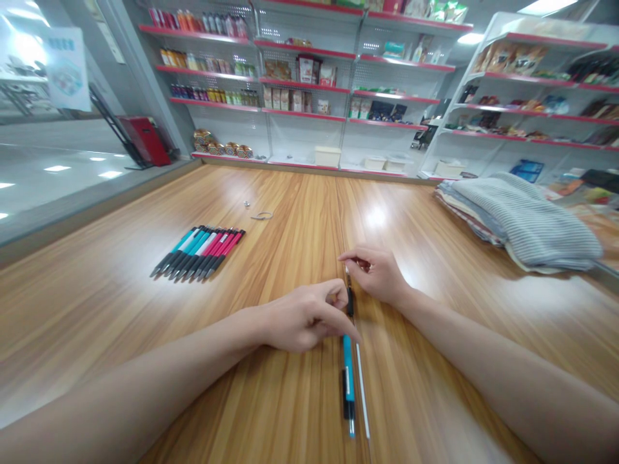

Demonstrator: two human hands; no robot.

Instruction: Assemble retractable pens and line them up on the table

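My left hand (309, 318) is low over a row of pen parts, its index finger curled and thumb stretched apart from it. The index finger is beside a black pen grip (350, 301); the thumb tip lies at the upper ends of a teal pen barrel (347, 367) and a thin white refill (362, 393). Whether it touches them I cannot tell. My right hand (377, 274) rests just beyond, thumb and fingers closed together, above a small pen tip (347, 277). What its fingers hold, if anything, is hidden.
Several teal, white and pink pens (198, 252) lie side by side on the wooden table (294, 245). Beyond them are a looped wire-like piece (262, 216) and a small shiny piece (247, 204). Folded cloths (527, 219) are stacked at right. Stocked shelves (304, 84) stand behind.
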